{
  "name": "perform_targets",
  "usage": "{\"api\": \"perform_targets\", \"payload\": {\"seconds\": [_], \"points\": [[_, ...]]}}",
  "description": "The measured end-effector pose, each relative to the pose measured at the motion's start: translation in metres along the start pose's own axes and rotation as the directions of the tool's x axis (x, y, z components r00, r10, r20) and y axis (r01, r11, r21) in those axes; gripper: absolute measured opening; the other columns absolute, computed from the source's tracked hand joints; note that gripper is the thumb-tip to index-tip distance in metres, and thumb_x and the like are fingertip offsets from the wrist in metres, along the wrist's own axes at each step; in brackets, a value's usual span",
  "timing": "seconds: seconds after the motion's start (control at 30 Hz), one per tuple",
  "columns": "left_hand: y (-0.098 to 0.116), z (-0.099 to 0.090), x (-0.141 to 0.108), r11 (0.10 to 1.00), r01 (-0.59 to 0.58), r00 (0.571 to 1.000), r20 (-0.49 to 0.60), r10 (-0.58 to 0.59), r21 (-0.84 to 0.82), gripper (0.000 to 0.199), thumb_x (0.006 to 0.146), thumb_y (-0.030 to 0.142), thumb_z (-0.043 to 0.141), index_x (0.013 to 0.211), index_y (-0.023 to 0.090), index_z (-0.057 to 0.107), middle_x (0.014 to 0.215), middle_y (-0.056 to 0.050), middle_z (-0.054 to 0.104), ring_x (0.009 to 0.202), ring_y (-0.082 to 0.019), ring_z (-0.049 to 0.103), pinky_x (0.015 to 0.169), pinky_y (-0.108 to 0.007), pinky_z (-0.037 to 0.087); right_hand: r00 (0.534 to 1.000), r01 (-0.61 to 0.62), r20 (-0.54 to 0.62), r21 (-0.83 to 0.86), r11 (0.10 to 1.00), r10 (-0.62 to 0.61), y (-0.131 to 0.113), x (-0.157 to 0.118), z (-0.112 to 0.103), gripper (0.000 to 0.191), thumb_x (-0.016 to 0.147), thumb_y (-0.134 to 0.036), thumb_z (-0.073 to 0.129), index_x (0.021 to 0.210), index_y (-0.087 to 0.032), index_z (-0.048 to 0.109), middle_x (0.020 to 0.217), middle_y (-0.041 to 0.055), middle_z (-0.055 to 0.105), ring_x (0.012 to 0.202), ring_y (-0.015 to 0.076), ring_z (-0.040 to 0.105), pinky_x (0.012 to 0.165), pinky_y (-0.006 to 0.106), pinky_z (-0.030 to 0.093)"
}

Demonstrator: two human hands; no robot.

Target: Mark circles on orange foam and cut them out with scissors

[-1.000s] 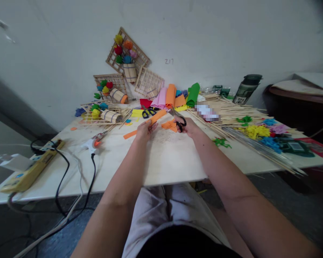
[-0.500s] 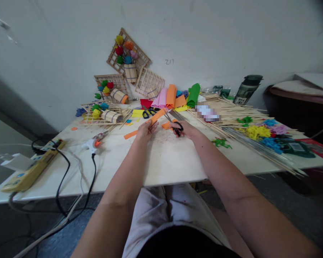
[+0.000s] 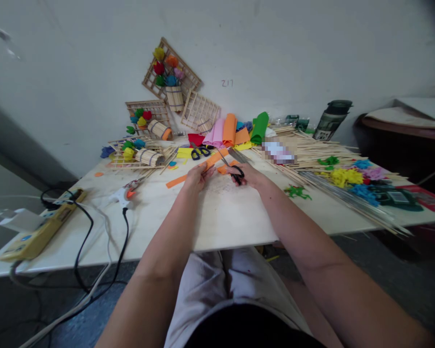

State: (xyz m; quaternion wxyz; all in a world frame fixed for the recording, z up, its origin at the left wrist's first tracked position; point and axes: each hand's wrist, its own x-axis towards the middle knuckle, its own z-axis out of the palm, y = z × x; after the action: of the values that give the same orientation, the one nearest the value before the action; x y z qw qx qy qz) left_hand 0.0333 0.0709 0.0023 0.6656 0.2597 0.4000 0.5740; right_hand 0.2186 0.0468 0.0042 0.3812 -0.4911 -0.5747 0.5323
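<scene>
Pinched in my left hand [image 3: 200, 177] is a long strip of orange paper [image 3: 217, 157], its other end reaching out to the lower left of the hand. My right hand [image 3: 251, 175] grips black-handled scissors [image 3: 238, 176], fingers in the loops. The blades point up and left, near the strip's right end; whether they touch it I cannot tell. Beside the scissors, a smaller folded orange piece [image 3: 223, 169] lies partly behind the right hand. Fine scraps [image 3: 221, 184] are scattered on the table between the hands.
Behind the hands lie a second pair of scissors [image 3: 200, 152] and coloured paper rolls [image 3: 229, 130]. Flower-decorated stick lattices [image 3: 174, 67] lean on the wall. Wooden sticks [image 3: 311, 152] and a dark bottle [image 3: 332, 121] stand right; a glue gun [image 3: 123, 195] and power strip [image 3: 45, 224] lie left.
The scissors and my right hand have shifted very slightly left. My left-hand fingers have moved a little along the orange strip, which stays in that hand.
</scene>
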Motion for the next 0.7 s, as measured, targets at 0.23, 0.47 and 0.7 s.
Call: {"api": "perform_targets", "payload": {"seconds": [0.23, 0.47, 0.7], "points": [[-0.0017, -0.0011, 0.0011, 1.000, -0.002, 1.000, 0.024, 0.002, 0.022, 0.010, 0.086, 0.008, 0.051, 0.093, 0.011, 0.057, 0.076, -0.009, 0.069, 0.068, -0.016, 0.070, 0.064, -0.022, 0.057, 1.000, 0.003, -0.014, 0.000, 1.000, -0.003, -0.0015, -0.0016, 0.0017, 0.031, 0.079, -0.042, 0.066, 0.085, -0.012, 0.062, 0.050, -0.0016, 0.057, 0.036, 0.0070, 0.051, 0.027, 0.016, 0.023], [-0.0010, -0.0007, 0.0015, 0.999, 0.020, 0.999, 0.039, -0.021, 0.040, 0.012, 0.086, 0.008, 0.051, 0.096, 0.010, 0.057, 0.079, -0.011, 0.070, 0.067, -0.017, 0.070, 0.064, -0.023, 0.057, 0.999, 0.003, -0.034, 0.004, 1.000, -0.003, -0.0026, -0.0027, 0.0037, 0.031, 0.078, -0.043, 0.068, 0.079, -0.013, 0.060, 0.049, -0.0015, 0.057, 0.034, 0.0065, 0.050, 0.027, 0.016, 0.023], [-0.0014, -0.0003, 0.0002, 0.999, 0.040, 0.999, 0.032, -0.041, 0.033, 0.018, 0.085, 0.009, 0.053, 0.102, 0.011, 0.059, 0.082, -0.011, 0.071, 0.069, -0.017, 0.070, 0.064, -0.022, 0.057, 0.999, 0.019, -0.045, 0.007, 1.000, -0.019, -0.0028, -0.0032, 0.0042, 0.032, 0.076, -0.045, 0.068, 0.077, -0.013, 0.060, 0.047, -0.0019, 0.055, 0.034, 0.0055, 0.048, 0.027, 0.015, 0.022]]}}
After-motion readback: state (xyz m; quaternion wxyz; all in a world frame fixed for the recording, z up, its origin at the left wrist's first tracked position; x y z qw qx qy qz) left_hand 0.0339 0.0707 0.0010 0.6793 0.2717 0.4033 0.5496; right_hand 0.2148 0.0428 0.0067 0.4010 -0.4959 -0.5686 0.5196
